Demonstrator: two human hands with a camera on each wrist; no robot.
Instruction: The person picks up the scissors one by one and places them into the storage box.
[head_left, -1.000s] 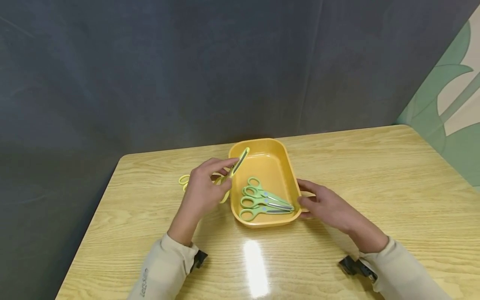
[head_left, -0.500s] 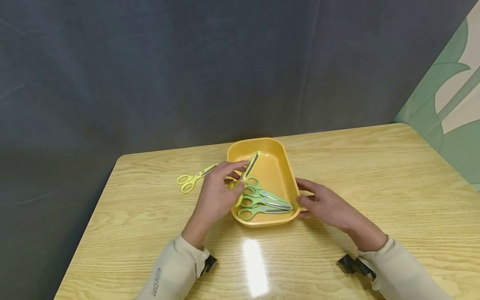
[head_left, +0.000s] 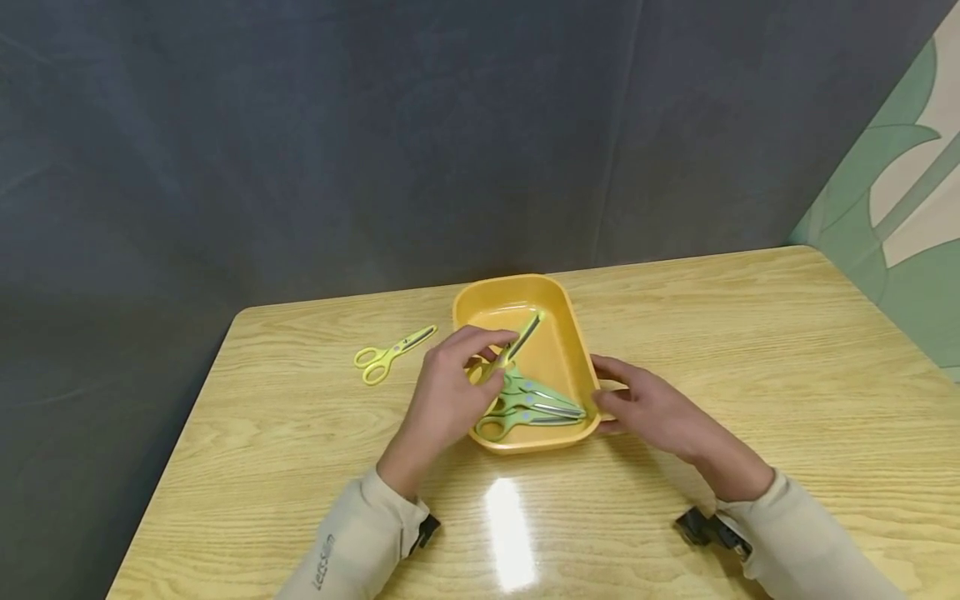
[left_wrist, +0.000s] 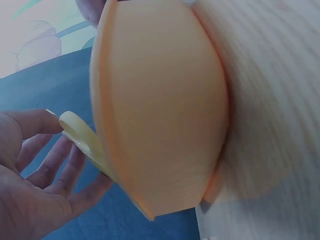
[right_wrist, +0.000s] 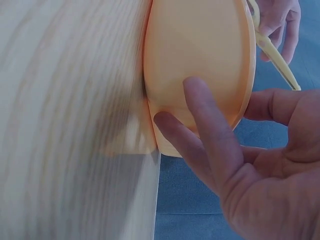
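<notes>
My left hand [head_left: 457, 379] pinches a pair of yellow scissors [head_left: 527, 333] between thumb and fingers, over the left part of an orange-yellow tray [head_left: 510, 290]. The blades point up toward the back right, and the left wrist view shows a yellow handle loop [left_wrist: 80, 130] by the fingers. Several green scissors [head_left: 536, 419] lie at the tray's near end, blades to the right and some handles behind my left hand. At the tray's right side, my right hand [head_left: 652, 408] holds the wall, with the thumb [right_wrist: 270, 105] at the rim and fingers [right_wrist: 210, 115] along the outside.
Another pair of yellow scissors [head_left: 397, 350] lies on the wooden table [head_left: 262, 442], left of the tray. A dark panel [head_left: 420, 142] rises behind the table's back edge. Bright light reflects off the tabletop in front of the tray.
My left hand has carried the yellow scissors rightward, from the tray's left rim to over its inside. The yellow scissors left on the table have come into full view. My right hand stays put.
</notes>
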